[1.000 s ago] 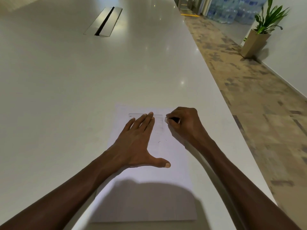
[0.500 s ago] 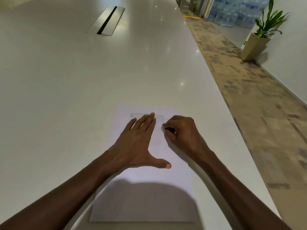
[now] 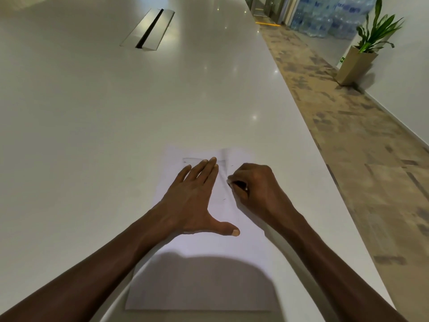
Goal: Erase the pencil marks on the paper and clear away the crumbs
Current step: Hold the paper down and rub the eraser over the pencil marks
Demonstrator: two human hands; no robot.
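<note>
In the lower middle of the head view, a paper (image 3: pixel 204 275) lies flat on a white table (image 3: pixel 92 135), its near half under a shadow. The left hand (image 3: pixel 195 198) rests flat on the paper's upper half, fingers straight and close together, thumb spread toward the right. Faint pencil marks (image 3: pixel 192 159) show just beyond its fingertips, near the paper's far edge. Just right of that hand, the right hand (image 3: pixel 255 189) is curled, its fingertips pinching a small dark thing, an eraser (image 3: pixel 238 184) as far as can be told, down on the paper; most of it is hidden. A few tiny dark specks lie on the paper near it. At upper left, a metal slot (image 3: pixel 148 30) sits in the table. At upper right, a plant (image 3: pixel 373 31) stands in a tan pot on the floor, with stacked water bottles (image 3: pixel 325 15) behind.
</note>
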